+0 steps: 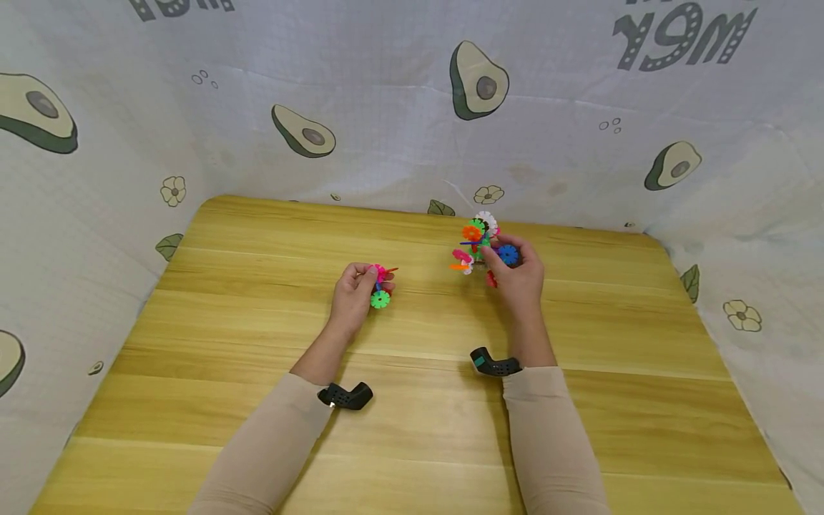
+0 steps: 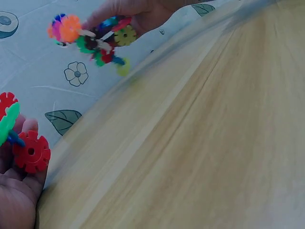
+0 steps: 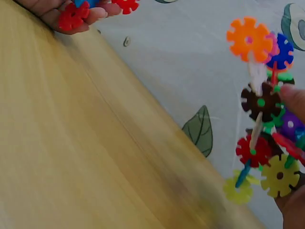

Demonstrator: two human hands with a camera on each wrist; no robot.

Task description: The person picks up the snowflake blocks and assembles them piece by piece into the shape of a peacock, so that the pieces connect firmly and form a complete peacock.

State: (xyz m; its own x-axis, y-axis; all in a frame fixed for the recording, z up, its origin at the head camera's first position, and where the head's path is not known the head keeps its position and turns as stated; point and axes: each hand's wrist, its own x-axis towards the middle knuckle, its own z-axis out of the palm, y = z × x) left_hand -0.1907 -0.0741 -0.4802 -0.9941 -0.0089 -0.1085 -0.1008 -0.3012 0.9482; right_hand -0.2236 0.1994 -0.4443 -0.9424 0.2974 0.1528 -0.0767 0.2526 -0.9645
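My left hand (image 1: 352, 295) pinches a small cluster of interlocking notched plastic discs between thumb and fingers. A pink disc (image 1: 377, 272) and a green disc (image 1: 375, 303) show in the head view, and a red disc (image 2: 24, 153) lies against the fingers in the left wrist view. To the right, my right hand (image 1: 523, 280) grips a larger cluster of joined discs (image 3: 250, 101) above the table's far part. Its orange disc (image 1: 472, 234), blue disc (image 1: 513, 258) and yellow disc (image 3: 289, 177) stick out. The fingers hide some of its joints. Both clusters stand apart.
A wood-grain table (image 1: 412, 415) lies below both hands. A pale curtain (image 1: 386, 71) printed with avocados hangs along its back and sides. Each wrist wears a black camera mount, the left mount (image 1: 347, 396) and the right mount (image 1: 494, 363).
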